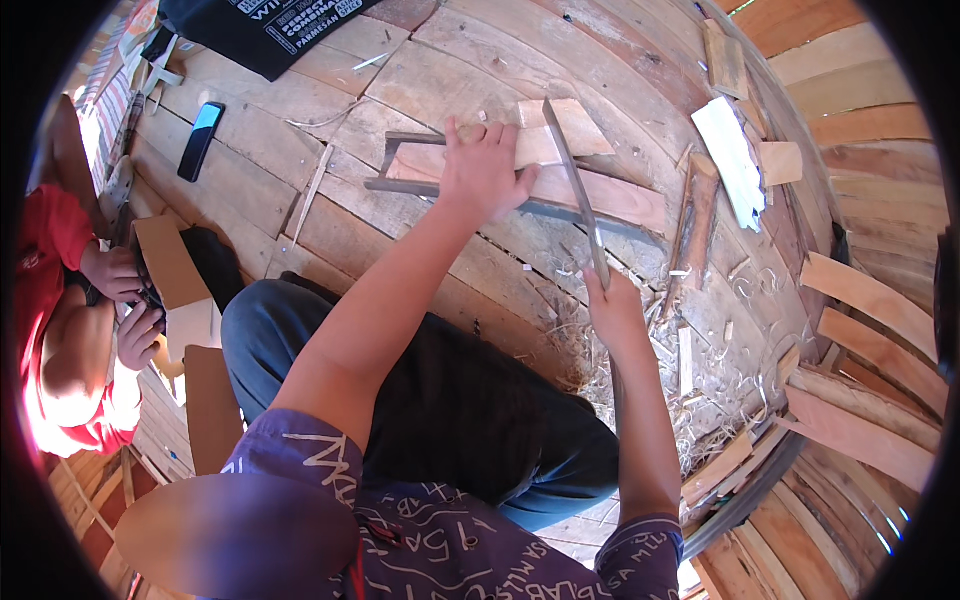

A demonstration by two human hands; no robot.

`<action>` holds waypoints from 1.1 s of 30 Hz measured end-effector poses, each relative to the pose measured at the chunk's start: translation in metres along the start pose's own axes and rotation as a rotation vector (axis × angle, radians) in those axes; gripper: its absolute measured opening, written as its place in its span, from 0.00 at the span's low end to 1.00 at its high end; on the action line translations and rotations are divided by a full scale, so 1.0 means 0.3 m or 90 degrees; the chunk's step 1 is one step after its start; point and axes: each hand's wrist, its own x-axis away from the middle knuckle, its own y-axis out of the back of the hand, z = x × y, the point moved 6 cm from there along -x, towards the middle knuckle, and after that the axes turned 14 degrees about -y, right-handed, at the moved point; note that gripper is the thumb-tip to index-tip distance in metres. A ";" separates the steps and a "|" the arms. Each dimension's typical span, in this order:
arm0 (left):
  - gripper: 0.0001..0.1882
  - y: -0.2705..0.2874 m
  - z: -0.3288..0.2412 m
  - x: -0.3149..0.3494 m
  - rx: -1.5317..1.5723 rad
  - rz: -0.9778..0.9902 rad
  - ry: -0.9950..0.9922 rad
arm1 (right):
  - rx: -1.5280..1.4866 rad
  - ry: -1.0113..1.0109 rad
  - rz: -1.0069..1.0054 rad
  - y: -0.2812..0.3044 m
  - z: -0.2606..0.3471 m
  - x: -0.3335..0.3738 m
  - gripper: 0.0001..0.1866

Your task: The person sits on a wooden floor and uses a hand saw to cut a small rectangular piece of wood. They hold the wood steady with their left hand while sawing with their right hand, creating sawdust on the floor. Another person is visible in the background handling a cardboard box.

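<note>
My right hand [615,310] is closed round the handle end of a long machete [570,170]. Its blade points away from me and lies across a reddish wooden board [625,200]. My left hand [482,172] grips and presses down the same board, left of the blade, fingers over its far side and thumb toward the blade. Under the board runs a dark grooved beam [402,186], its left end showing past the board. A paler flat wood piece [585,128] lies at the board's far side, partly behind the blade.
Curled wood shavings [745,395] litter the planks at right, near a bark-covered stick [697,215] and a white sheet-like piece [728,160]. A phone [202,140] and black bag [270,40] lie at far left. Another person [75,290] in red sits at left beside a cardboard box [172,265].
</note>
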 end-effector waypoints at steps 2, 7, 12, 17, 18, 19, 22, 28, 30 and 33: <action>0.30 0.000 0.022 0.001 -0.019 0.002 0.016 | 0.016 -0.025 0.021 0.011 -0.052 0.078 0.20; 0.31 0.000 0.004 0.016 0.010 0.006 -0.015 | -0.008 0.004 -0.007 0.010 -0.053 0.107 0.20; 0.31 0.005 -0.012 -0.015 0.013 0.023 0.024 | -0.030 0.014 0.002 -0.025 0.010 -0.099 0.19; 0.31 0.000 -0.002 0.004 0.001 0.001 0.006 | 0.018 -0.026 0.028 -0.002 0.003 0.000 0.19; 0.31 0.003 0.002 0.006 0.003 0.004 0.006 | 0.025 -0.037 0.037 0.015 -0.017 0.043 0.19; 0.31 0.005 0.009 0.006 0.003 0.006 0.006 | 0.032 -0.048 0.046 0.023 -0.041 0.075 0.19; 0.31 0.004 -0.003 0.006 0.017 -0.007 -0.010 | 0.028 -0.050 0.046 0.054 -0.099 0.127 0.18; 0.30 0.010 -0.022 -0.003 0.024 -0.006 -0.016 | 0.015 -0.019 0.037 0.000 0.025 -0.052 0.20; 0.30 0.009 -0.026 -0.003 0.028 -0.001 -0.008 | -0.009 -0.040 0.049 -0.013 0.072 -0.089 0.20; 0.30 0.014 -0.015 0.003 0.030 0.004 -0.013 | 0.004 -0.015 0.022 -0.017 0.048 -0.061 0.20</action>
